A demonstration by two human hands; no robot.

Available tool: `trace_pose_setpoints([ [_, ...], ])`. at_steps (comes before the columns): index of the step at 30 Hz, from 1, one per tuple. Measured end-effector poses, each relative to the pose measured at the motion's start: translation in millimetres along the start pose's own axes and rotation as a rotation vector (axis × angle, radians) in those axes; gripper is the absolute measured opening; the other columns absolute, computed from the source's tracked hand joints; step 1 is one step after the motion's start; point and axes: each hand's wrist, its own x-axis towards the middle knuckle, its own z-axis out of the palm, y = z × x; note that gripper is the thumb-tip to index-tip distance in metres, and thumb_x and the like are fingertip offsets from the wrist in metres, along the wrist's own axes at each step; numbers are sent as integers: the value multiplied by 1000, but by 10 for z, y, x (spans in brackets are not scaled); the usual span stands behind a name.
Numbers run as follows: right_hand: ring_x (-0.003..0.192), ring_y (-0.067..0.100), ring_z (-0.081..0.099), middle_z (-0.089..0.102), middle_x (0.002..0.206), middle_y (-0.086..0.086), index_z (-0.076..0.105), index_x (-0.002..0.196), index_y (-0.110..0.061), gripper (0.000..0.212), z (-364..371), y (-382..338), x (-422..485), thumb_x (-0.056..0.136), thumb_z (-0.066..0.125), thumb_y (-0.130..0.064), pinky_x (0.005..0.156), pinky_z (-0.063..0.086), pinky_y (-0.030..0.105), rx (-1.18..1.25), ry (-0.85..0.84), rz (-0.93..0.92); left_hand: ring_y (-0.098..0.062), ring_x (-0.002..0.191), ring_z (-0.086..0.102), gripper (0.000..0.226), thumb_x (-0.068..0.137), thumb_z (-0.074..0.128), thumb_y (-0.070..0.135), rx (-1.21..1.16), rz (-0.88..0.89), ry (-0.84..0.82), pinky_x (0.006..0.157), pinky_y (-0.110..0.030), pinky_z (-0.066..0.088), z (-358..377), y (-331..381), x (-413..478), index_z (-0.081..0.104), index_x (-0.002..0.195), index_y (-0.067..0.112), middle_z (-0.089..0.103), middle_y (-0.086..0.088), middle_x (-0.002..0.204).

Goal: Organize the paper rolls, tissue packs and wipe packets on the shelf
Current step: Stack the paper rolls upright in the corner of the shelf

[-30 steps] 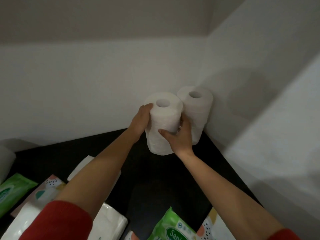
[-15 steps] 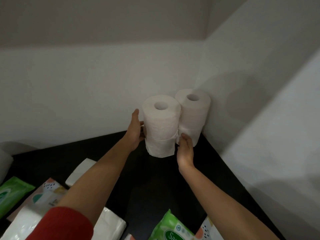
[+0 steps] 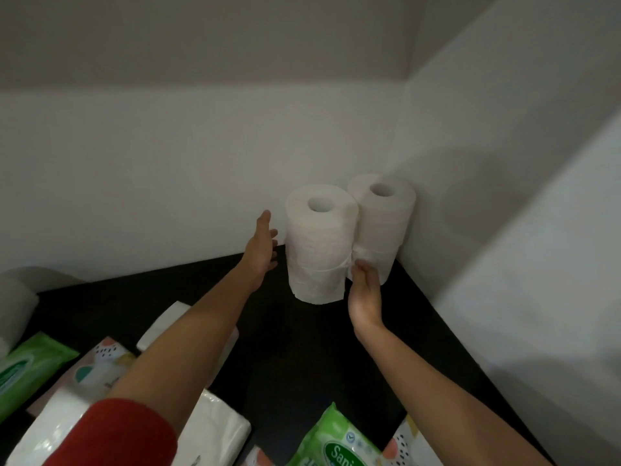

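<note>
Two white paper rolls stand upright and touching in the back right corner of the black shelf (image 3: 302,348): a front roll (image 3: 319,250) and a corner roll (image 3: 383,223) against both walls. My left hand (image 3: 262,250) hovers just left of the front roll, fingers straight, a small gap between them. My right hand (image 3: 364,294) is low in front of the seam between the rolls, its bent fingertips touching their lower edges.
A third roll (image 3: 13,307) lies at the far left. Green wipe packets (image 3: 23,368) (image 3: 336,442), patterned packs (image 3: 100,368) (image 3: 406,445) and white tissue packs (image 3: 215,432) (image 3: 161,324) lie along the front. White walls close the back and right.
Both hands held the front roll a second ago. It now stands beside the corner roll; my left hand has come off it and my right hand has slid down to its base.
</note>
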Motion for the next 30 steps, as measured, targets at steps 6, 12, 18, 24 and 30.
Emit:
trace_pose_setpoints([
  [6,90,20,56,59,97,10,57,91,-15,15,-18,-38,-197,96,48,-26,81,44,31,-131,-2,-173,-23,123,47,61,93,45,53,276,123,72,108,-40,37,-270,-12,-304,41,141,15,47,-7,141],
  [12,86,3,53,59,97,0,61,99,-15,15,199,-111,-606,96,51,-26,71,38,17,-197,-153,-258,-13,106,53,48,90,59,37,510,262,119,90,-25,41,-670,-77,-913,48,134,21,57,-1,122],
  [18,83,-1,53,59,98,-1,62,98,-16,11,566,-114,-1143,94,53,-21,65,39,6,-202,-338,-278,-9,99,58,40,87,64,32,613,286,162,73,-15,41,-1102,-141,-1474,55,125,22,64,4,107],
  [24,94,15,58,60,106,9,59,85,-29,7,1111,-93,-1717,92,57,-27,81,46,27,-206,-428,-309,-9,93,59,36,82,69,30,696,383,339,81,-19,43,-1813,-245,-1891,62,115,19,65,3,104],
  [30,89,1,53,59,108,2,59,94,-26,4,1988,-132,-2296,92,56,-23,70,39,13,-208,-487,-294,-17,104,56,42,83,69,26,755,370,434,82,-19,39,-2847,-233,-2051,58,121,13,62,-5,118],
])
